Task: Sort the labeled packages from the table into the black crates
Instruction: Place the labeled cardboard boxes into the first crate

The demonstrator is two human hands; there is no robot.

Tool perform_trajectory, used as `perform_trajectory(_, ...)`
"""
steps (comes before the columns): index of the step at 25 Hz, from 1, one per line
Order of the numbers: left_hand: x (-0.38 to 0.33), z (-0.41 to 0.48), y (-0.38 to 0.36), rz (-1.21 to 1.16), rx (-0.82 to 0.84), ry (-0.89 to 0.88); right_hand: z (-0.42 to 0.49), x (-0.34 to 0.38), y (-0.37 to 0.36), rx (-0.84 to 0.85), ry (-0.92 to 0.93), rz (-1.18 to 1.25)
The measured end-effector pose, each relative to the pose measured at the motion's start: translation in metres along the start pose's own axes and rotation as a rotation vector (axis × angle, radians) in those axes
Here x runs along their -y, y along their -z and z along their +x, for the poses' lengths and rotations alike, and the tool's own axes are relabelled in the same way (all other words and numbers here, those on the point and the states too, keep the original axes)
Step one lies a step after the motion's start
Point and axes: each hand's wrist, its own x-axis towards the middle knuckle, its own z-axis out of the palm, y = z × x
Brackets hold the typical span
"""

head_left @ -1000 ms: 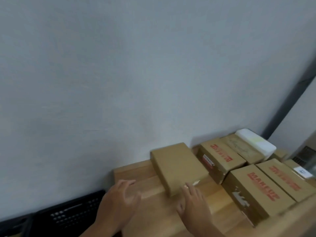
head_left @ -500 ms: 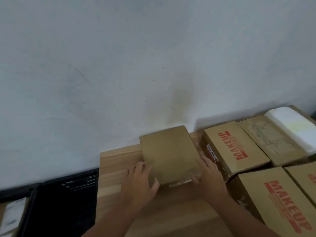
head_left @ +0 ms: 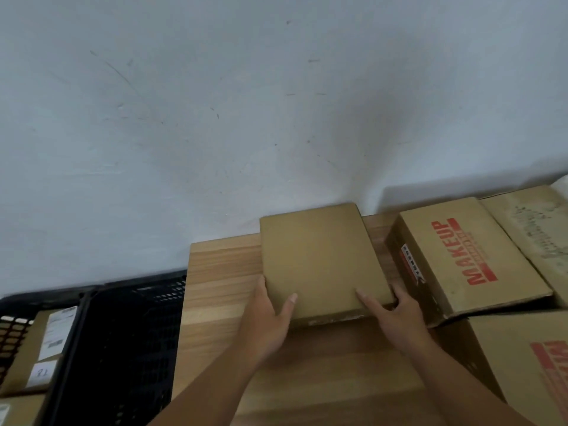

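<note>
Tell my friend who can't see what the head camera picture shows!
The person's left hand and right hand grip the near corners of a plain brown box on a wooden table against a white wall. A box printed MAKEUP sits to its right; black crates stand left of the table, one holding a labeled package.

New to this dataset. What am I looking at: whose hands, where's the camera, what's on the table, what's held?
No robot: a person works bare-handed, and the one camera sits on their head, looking forward and down. The left hand and right hand hold a plain box by its near corners, thumbs on top; whether it has left the table I cannot tell. To its right lies a MAKEUP box among other boxes. Left of the table stands a black crate; a second crate beside it holds labeled packages.
</note>
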Motion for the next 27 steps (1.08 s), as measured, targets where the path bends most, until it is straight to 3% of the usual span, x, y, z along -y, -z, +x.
perform_trajectory(8,-0.028,-0.056,0.053,-0.318,-0.227,-0.24,-0.082,0.063,-0.005,-0.169,0.12,0.362)
perform_trajectory(18,-0.047,-0.125,0.139,-0.718,-0.3,-0.301,-0.174,0.14,-0.024,-0.209,0.302,0.503)
perform_trajectory(21,-0.048,-0.128,0.156,-0.856,-0.324,-0.268,-0.18,0.149,-0.02,-0.273,0.282,0.633)
perform_trajectory(24,-0.05,-0.134,0.163,-1.074,-0.24,-0.127,-0.176,0.143,-0.017,-0.215,0.158,0.983)
perform_trajectory(27,-0.048,-0.147,0.156,-1.247,-0.051,0.036,-0.178,0.127,-0.034,-0.064,-0.011,0.936)
